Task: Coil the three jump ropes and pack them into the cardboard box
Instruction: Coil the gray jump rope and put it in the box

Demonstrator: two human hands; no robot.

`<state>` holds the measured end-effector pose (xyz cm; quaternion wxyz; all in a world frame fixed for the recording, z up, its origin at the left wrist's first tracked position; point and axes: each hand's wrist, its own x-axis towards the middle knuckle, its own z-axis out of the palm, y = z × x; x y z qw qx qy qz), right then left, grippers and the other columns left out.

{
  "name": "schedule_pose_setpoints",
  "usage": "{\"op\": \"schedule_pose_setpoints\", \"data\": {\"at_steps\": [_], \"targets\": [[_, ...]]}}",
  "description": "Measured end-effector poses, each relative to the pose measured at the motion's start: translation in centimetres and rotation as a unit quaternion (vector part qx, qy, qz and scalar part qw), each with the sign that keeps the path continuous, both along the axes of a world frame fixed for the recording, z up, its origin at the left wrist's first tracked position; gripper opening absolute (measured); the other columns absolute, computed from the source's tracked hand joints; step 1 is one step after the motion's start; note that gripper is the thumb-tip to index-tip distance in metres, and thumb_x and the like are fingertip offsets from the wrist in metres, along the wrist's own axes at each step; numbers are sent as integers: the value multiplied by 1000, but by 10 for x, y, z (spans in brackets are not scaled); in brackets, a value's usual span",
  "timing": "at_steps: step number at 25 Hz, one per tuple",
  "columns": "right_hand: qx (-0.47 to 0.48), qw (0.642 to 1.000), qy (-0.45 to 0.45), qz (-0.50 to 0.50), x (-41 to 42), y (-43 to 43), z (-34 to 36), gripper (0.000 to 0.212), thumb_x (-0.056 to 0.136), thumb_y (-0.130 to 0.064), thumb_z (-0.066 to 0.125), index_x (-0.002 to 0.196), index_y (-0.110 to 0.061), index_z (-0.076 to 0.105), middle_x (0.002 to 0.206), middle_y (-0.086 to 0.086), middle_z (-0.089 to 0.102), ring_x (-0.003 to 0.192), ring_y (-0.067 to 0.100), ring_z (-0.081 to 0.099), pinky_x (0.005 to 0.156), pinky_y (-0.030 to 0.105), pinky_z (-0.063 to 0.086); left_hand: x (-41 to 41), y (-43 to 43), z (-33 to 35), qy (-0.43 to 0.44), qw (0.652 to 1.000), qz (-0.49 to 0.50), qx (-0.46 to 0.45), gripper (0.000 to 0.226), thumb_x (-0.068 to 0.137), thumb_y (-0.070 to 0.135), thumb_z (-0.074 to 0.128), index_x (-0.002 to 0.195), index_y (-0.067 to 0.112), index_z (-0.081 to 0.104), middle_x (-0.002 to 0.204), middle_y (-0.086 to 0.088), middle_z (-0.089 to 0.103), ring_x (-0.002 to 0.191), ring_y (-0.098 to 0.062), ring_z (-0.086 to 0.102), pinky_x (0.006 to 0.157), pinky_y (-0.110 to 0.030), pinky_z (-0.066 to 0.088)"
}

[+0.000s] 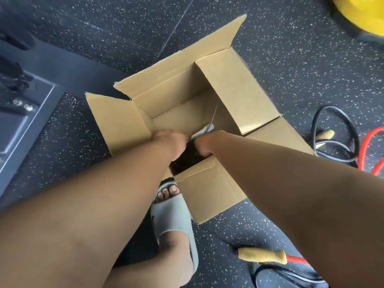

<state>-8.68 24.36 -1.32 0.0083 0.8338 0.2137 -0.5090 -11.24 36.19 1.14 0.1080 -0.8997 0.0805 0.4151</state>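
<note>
An open cardboard box (pixel 239 94) stands on the speckled floor with its flaps spread. Both my arms reach down into it. My left hand (pixel 172 142) and my right hand (pixel 204 144) are close together inside the box, gripping a dark coiled jump rope (pixel 192 152) with a pale handle (pixel 204 129) and a thin cord sticking up. My fingers are mostly hidden. To the right of the box lie a black rope (pixel 340 142) with a yellow handle and a red rope (pixel 372 150). Another yellow handle (pixel 262 255) lies near my right forearm.
My foot in a grey slide sandal (pixel 172 221) stands against the box's near flap. A dark metal equipment frame (pixel 31 104) runs along the left. A yellow round object (pixel 361 13) sits at the top right corner.
</note>
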Motion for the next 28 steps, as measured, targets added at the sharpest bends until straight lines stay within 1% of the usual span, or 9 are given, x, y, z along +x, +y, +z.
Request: {"op": "schedule_pose_setpoints", "data": {"at_steps": [2, 5, 6, 9, 13, 17, 21, 24, 28], "targets": [[-20, 998, 16, -51, 2, -3, -2, 51, 102, -36, 53, 148, -15, 45, 140, 5, 54, 122, 24, 52, 91, 30, 35, -2, -4, -2, -8, 999, -23, 30, 54, 104, 17, 32, 155, 32, 22, 148, -8, 47, 132, -31, 48, 97, -35, 41], [-17, 980, 26, -197, 3, -12, 0, 112, 76, -67, 66, 160, -14, 14, 145, 7, 48, 129, 31, 51, 99, 37, 43, 0, -7, -5, 23, 997, -34, 60, 67, 103, 18, 37, 158, 28, 0, 153, -8, 41, 138, -30, 41, 105, -36, 35], [-7, 977, 9, -214, 5, -14, 3, 107, 78, -68, 63, 159, -12, 20, 148, 8, 47, 132, 33, 51, 102, 39, 43, 0, -7, -5, 24, 997, -37, 63, 70, 102, 18, 40, 158, 25, -1, 153, -8, 41, 139, -30, 40, 107, -36, 34], [31, 978, -99, -180, 9, -30, 25, 55, 98, -45, 53, 142, -12, 50, 140, 13, 56, 127, 33, 55, 88, 35, 42, 2, -5, -7, -1, 993, -93, 70, 75, 97, 20, 48, 159, 21, 4, 151, -7, 43, 140, -29, 37, 110, -38, 28], [146, 956, -208, -149, 8, -57, 59, 37, 99, -29, 51, 132, -13, 56, 129, 13, 58, 113, 32, 60, 89, 34, 48, 5, 1, 0, -33, 997, -68, 8, 67, 101, 32, 41, 158, 19, 8, 153, -5, 41, 144, -29, 29, 117, -40, 19], [238, 896, -372, -48, 20, -92, 84, 38, 91, -26, 55, 126, -11, 62, 121, 16, 60, 109, 40, 58, 93, 42, 50, 13, 4, 19, -25, 998, -17, -54, 51, 103, 44, 38, 148, 20, 33, 144, -6, 50, 137, -29, 39, 113, -43, 26], [205, 846, -491, -25, 31, -132, 95, 47, 87, -33, 59, 132, -18, 60, 126, 11, 57, 113, 39, 51, 93, 47, 41, 23, 8, 28, -61, 994, -2, -95, 37, 102, 36, 41, 135, 23, 51, 138, -3, 55, 129, -27, 48, 105, -40, 35], [143, 860, -484, -81, 36, -155, 82, 56, 86, -34, 61, 139, -18, 53, 145, 12, 47, 137, 39, 37, 106, 52, 34, 31, 5, 28, -109, 978, 49, -170, 36, 102, 32, 45, 134, 19, 53, 134, -1, 58, 129, -24, 47, 101, -32, 32], [111, 900, -389, -161, 39, -174, 59, 64, 92, -36, 58, 152, -24, 39, 162, 2, 30, 149, 30, 23, 118, 48, 26, 42, -4, 22, -141, 967, 63, -204, 39, 97, 39, 53, 134, 25, 53, 135, 3, 57, 127, -24, 48, 108, -38, 34]]}}
